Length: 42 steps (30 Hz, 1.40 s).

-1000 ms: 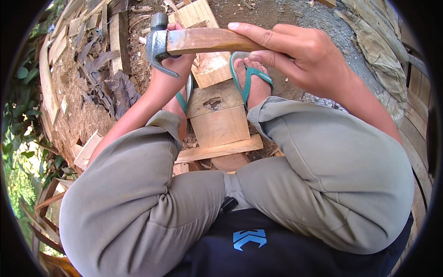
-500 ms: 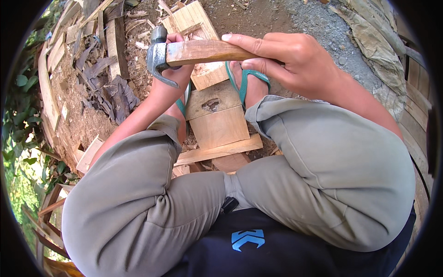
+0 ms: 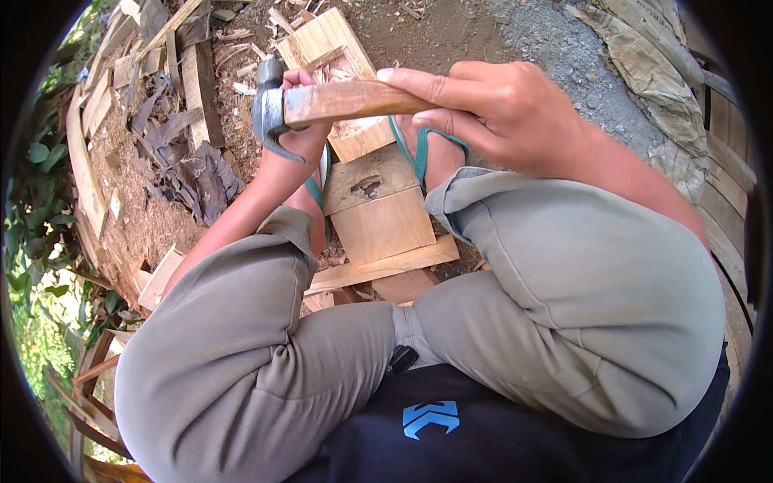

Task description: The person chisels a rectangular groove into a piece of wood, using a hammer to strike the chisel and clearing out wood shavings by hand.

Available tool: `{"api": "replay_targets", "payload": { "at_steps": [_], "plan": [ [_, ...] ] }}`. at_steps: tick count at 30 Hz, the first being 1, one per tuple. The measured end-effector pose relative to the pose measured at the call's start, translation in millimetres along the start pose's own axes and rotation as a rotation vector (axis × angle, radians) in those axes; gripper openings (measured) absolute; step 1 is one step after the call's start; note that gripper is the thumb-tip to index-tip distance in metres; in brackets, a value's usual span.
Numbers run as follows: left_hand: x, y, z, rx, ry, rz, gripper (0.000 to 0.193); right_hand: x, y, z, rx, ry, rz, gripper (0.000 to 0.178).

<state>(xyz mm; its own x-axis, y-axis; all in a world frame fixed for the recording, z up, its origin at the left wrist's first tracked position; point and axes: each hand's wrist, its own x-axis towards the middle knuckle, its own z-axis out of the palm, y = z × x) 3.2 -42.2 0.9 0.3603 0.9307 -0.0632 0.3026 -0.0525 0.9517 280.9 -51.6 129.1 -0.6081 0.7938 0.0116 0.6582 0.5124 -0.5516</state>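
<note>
My right hand [image 3: 509,111] is wrapped round the wooden handle of a claw hammer [image 3: 346,103], its index finger stretched along the top. The steel head points left, claw curving down, above the far end of my left forearm. My left hand [image 3: 306,138] is behind the hammer; its fingertips look curled, and whatever they grip is hidden. Close by, a pale wood block [image 3: 322,36] with a carved hollow and splintered chips lies tilted between my feet. Its near end meets a wider board [image 3: 382,225] that has a dark, rough hole.
My feet in green flip-flops [image 3: 441,145] flank the block. A flat strip [image 3: 394,264] crosses the near end of the board. Scrap planks [image 3: 200,92] and dark bark pieces [image 3: 213,177] lie on the left, crumpled sheeting [image 3: 644,80] on the far right.
The hammer has shifted slightly left and down in the picture, its head still over my left hand. My right hand keeps its grip; the block appears shifted slightly left.
</note>
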Motion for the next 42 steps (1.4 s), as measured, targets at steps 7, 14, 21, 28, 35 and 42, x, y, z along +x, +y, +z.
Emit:
{"api": "replay_targets", "payload": {
  "at_steps": [7, 14, 21, 28, 35, 42],
  "plan": [
    [-3, 3, 1, -0.242, 0.041, -0.154, 0.033, 3, 0, 2, 0.203, -0.09, 0.182, 0.041],
    [-5, -7, -42, -0.238, -0.205, -0.32, 0.03, -3, 5, 6, 0.343, -0.024, 0.231, 0.048],
    [19, 9, -29, -0.327, -0.21, -0.307, 0.019, -1, 8, -2, 0.61, 0.191, 0.385, 0.046],
    [54, 28, -23, -0.447, -0.135, -0.12, 0.025, 5, 29, 0, 0.761, 0.334, 0.394, 0.048],
    [61, 22, -33, -0.546, -0.137, -0.034, 0.036, 13, 20, -19, 0.734, 0.328, 0.599, 0.047],
    [55, 4, -69, -0.836, -0.083, -0.088, 0.022, 24, 2, -17, 0.707, 0.423, 0.63, 0.048]
  ]
}}
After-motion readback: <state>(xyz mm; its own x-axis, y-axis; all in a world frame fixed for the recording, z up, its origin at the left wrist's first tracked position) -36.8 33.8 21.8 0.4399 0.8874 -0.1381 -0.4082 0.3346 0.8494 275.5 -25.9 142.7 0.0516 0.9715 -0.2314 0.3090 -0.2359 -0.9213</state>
